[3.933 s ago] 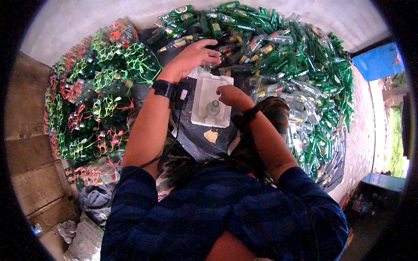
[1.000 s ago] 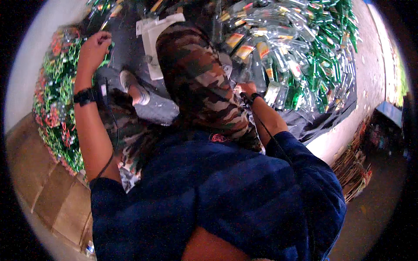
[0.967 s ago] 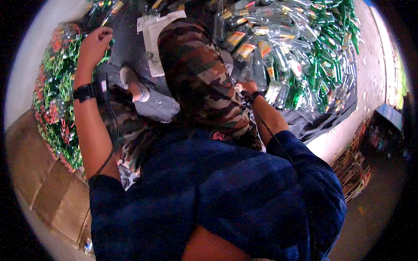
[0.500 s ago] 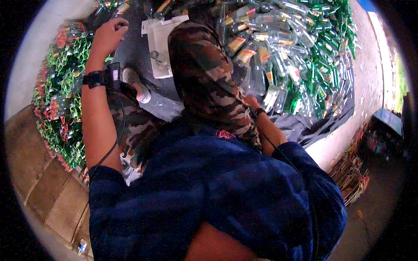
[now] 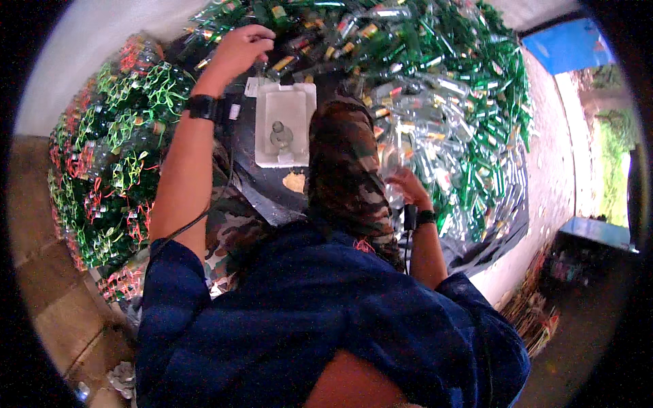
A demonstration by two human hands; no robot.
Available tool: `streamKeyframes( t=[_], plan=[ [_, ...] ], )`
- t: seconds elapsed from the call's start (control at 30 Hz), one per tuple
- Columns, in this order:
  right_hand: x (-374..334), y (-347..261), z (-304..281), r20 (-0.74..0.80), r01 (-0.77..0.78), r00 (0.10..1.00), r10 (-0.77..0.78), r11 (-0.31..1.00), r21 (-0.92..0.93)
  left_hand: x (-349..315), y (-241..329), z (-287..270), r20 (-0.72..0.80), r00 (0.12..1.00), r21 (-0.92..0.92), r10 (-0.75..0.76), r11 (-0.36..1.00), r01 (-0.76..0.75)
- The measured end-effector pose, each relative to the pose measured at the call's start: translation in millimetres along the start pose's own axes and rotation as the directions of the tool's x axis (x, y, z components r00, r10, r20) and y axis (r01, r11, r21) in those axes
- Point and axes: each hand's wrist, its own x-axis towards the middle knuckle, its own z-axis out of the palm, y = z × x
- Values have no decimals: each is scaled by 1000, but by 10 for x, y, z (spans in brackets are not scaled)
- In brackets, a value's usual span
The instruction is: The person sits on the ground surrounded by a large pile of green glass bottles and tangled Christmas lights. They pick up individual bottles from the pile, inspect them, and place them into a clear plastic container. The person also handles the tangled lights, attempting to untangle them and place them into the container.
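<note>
My left hand [image 5: 245, 51] is raised at the far left, its fingers bent and the thumb close to them. Something clear shows just under the fingertips, too blurred to name. Below it lies a white shallow tray [image 5: 262, 153] with a clear bottle [image 5: 281, 138] in it. My right hand [image 5: 410, 187] is beside my knee at the near edge of the bottle pile, fingers closed on a clear glass bottle [image 5: 389, 160]. Part of that bottle is hidden by my fingers and trouser leg.
Loose clear and green bottles [image 5: 469, 129] make a large heap ahead and to the right. Green bottles tied with red and green strings [image 5: 122, 163] are stacked at left. A black sheet [image 5: 486, 248] edges the heap; a pale wall [image 5: 547, 156] stands at right.
My view has turned, bringing the tray and more of the heap into sight. My left hand has shifted right, nearer the tray's far end. The right hand now shows beside a clear bottle.
</note>
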Motion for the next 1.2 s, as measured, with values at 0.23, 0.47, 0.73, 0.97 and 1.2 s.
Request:
streamKeyframes(
  t=[0.23, 0.47, 0.73, 0.97, 1.2],
  plan=[
    [-243, -2883, 139, -143, 502, 839, -526, 848, -172, -8, -24, -110, -67, 996, 132, 56, 990, -47],
    [33, -4417, 1195, 97, 676, 737, -669, 732, -90, -43, 196, -340, -108, 993, -411, -37, 912, -11],
    [641, -3952, 2284, 209, 624, 756, -620, 587, -515, -111, 246, -329, -222, 975, -361, -28, 931, -55],
    [846, -3897, 2411, 256, 611, 778, -574, 597, -520, -98, 184, -439, -175, 985, 293, 2, 955, 50],
    [981, -3770, 2308, 430, 649, 744, -512, 399, -648, -86, -242, -112, -149, 958, 625, 243, 774, -99]
  ],
)
